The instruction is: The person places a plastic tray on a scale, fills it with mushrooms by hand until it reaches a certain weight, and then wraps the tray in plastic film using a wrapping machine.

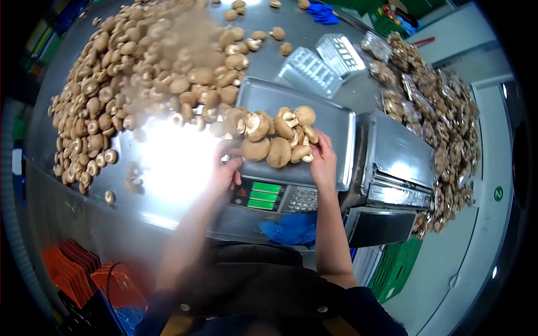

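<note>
A compact heap of brown mushrooms [279,151] sits over the metal pan of a weighing scale [330,107], some caps up and some stems showing. What lies under the heap is hidden. My left hand [227,168] is at the heap's left side, fingers apart and slightly bent, with no mushroom in it. On the other side my right hand [323,162] curls its fingers against the rightmost mushrooms; its fingertips are partly hidden. Below the pan, the scale's green display [263,196] is lit, its digits unreadable.
A large pile of loose mushrooms [129,61] covers the table's left and back. Clear plastic trays [314,70] lie behind the scale. At right stand a metal machine [395,162] and many wrapped mushroom packs [448,129]. A blue glove [288,228] lies near the front edge.
</note>
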Available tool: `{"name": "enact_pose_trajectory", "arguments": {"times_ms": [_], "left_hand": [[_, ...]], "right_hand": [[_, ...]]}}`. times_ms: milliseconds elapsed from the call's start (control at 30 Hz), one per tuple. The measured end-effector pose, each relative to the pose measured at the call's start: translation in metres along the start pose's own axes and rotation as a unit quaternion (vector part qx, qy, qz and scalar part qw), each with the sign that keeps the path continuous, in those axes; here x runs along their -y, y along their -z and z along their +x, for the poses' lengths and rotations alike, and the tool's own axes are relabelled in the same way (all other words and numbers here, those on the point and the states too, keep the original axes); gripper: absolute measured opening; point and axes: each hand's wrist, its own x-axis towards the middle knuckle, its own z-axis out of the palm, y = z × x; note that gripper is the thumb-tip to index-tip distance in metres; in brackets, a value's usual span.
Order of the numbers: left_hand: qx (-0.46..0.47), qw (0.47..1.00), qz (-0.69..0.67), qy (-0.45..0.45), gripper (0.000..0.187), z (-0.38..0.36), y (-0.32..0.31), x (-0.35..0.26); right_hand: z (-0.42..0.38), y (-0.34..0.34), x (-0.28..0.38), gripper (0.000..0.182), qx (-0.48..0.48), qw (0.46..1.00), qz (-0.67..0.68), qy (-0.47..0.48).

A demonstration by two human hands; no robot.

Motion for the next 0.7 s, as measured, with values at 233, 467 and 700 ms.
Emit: {"name": "enact_pose_trajectory", "arguments": {"times_ms": [233, 467, 700], "left_hand": [[-0.045, 0.926, 0.337, -0.163, 0.025, 0.021, -0.041, 0.028], [-0.173, 0.839, 0.422, -0.298, 0.031, 0.015, -0.026, -0.016], [-0.101, 0.809, 0.392, -0.427, 0.052, 0.046, -0.058, -0.003]], "right_hand": [[-0.012, 0.04, -0.049, 0.03, -0.053, 0.974, -0.203, 0.082], [-0.029, 0.045, -0.033, 0.039, -0.114, 0.993, 0.009, 0.004], [-0.019, 0.022, -0.01, 0.057, -0.178, 0.973, -0.019, 0.149]]}}
